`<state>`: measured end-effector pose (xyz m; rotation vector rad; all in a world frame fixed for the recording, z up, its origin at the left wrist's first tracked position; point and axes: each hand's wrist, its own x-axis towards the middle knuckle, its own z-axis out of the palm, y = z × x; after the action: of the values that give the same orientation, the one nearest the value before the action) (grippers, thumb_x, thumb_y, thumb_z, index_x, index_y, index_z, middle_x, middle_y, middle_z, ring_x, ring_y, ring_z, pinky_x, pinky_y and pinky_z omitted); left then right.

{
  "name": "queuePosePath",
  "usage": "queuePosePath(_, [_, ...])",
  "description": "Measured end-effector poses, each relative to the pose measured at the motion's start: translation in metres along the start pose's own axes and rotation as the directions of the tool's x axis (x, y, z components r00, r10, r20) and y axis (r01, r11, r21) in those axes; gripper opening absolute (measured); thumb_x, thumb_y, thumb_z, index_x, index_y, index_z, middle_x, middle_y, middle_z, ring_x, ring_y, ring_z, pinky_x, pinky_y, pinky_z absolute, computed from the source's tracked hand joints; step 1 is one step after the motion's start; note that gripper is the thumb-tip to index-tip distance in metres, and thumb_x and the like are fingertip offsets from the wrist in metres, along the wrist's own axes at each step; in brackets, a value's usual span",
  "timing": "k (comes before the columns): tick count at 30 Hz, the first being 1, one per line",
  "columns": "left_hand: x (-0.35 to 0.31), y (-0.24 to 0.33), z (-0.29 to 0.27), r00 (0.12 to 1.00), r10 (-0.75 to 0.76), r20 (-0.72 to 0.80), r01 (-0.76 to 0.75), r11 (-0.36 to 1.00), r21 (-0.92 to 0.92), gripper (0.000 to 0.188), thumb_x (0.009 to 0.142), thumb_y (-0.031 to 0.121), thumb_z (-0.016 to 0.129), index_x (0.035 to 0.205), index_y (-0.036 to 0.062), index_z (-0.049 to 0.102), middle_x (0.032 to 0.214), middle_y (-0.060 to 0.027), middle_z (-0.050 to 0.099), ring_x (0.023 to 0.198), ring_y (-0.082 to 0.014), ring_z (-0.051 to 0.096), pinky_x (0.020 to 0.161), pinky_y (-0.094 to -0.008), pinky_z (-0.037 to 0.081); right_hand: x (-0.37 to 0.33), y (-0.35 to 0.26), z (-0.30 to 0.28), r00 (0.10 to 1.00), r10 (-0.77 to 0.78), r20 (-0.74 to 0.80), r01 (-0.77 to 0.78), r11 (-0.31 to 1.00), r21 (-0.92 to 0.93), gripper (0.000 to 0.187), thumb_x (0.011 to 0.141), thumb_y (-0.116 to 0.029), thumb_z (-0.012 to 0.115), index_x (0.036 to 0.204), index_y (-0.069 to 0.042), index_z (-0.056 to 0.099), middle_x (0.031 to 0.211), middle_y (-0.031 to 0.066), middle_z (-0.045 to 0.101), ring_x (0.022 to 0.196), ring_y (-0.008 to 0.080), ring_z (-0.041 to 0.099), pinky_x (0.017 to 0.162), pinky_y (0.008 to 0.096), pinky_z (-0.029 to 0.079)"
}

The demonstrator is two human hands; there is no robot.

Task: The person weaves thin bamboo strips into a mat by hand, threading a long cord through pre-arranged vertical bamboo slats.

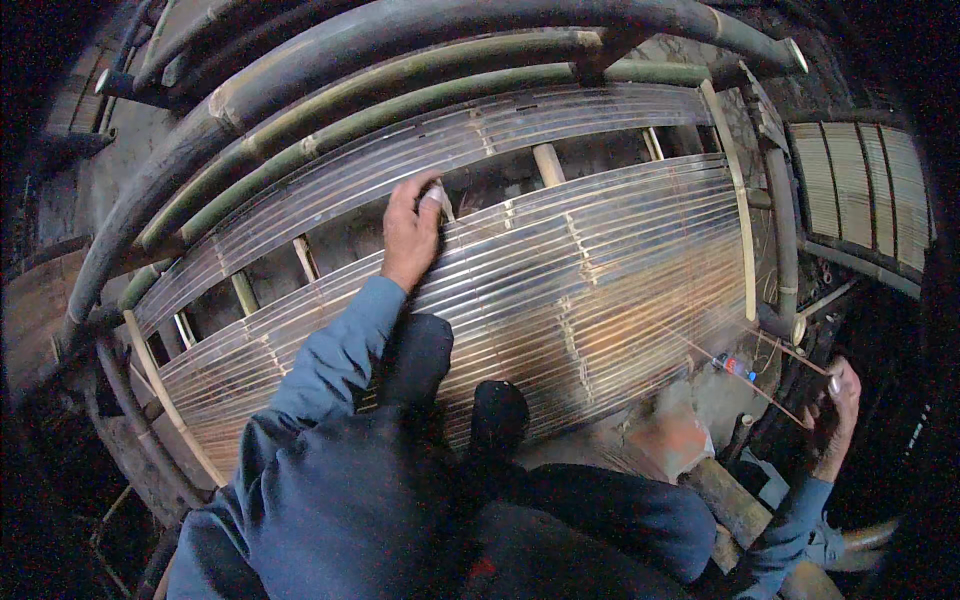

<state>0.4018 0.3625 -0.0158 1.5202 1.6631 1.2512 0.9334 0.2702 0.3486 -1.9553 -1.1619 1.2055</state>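
A wide slatted panel (pixel 500 290) of thin, shiny strips lies before me, with pale ties running across it. My left hand (pixel 411 230) is at the panel's upper edge, by the gap between it and a narrower slatted band (pixel 370 165). Its fingers are curled next to a small pale sliver; what they grip is hard to make out. Out at the lower right, my right hand (pixel 836 415) is closed on a thin reddish-brown cord (pixel 770 395). Two taut lengths run from that hand back to the panel's right part, which is slightly blurred.
Thick bamboo poles (pixel 400 50) arch along the far side. A pale upright strip (pixel 735 200) edges the panel's right end. Another slatted panel (pixel 865 190) stands at the far right. A bottle with a blue cap (pixel 735 367) and a cut log (pixel 725 500) lie low right.
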Motion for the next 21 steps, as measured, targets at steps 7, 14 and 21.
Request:
queuePosePath(7, [0.001,-0.026,-0.023,0.987,-0.154,-0.043,0.152,0.987,-0.054,0.023,0.098,0.016,0.06,0.113,0.002,0.07,0.11,-0.0182,0.071,0.105,-0.0309,0.068,0.094,-0.0382,0.05,-0.016,0.017,-0.028,0.994,-0.091,-0.068,0.108,0.944,0.313,0.023,0.092,-0.023,0.072,0.097,-0.006,0.057,0.087,0.0004,0.054,0.077,0.0119,0.053,0.077,0.0273,0.046])
queuePosePath(14, [-0.005,-0.022,-0.027,0.987,-0.154,-0.039,0.155,0.987,0.036,0.022,0.095,0.014,0.063,0.111,0.0023,0.072,0.109,-0.0151,0.073,0.105,-0.0275,0.068,0.095,-0.037,0.05,-0.025,0.078,-0.123,0.942,-0.096,-0.321,-0.042,0.917,-0.396,0.029,0.096,-0.027,0.072,0.109,-0.005,0.057,0.093,0.0008,0.056,0.077,0.009,0.051,0.077,0.0258,0.045])
queuePosePath(21, [-0.012,-0.013,-0.035,0.989,-0.138,0.046,0.131,0.984,0.124,0.025,0.091,0.012,0.066,0.114,0.0035,0.071,0.109,-0.0165,0.072,0.104,-0.031,0.069,0.095,-0.0379,0.051,-0.061,0.052,-0.168,0.856,-0.201,-0.476,-0.114,0.826,-0.553,0.039,0.102,-0.032,0.06,0.128,-0.003,0.063,0.104,0.0074,0.063,0.093,0.0162,0.059,0.089,0.0322,0.047])
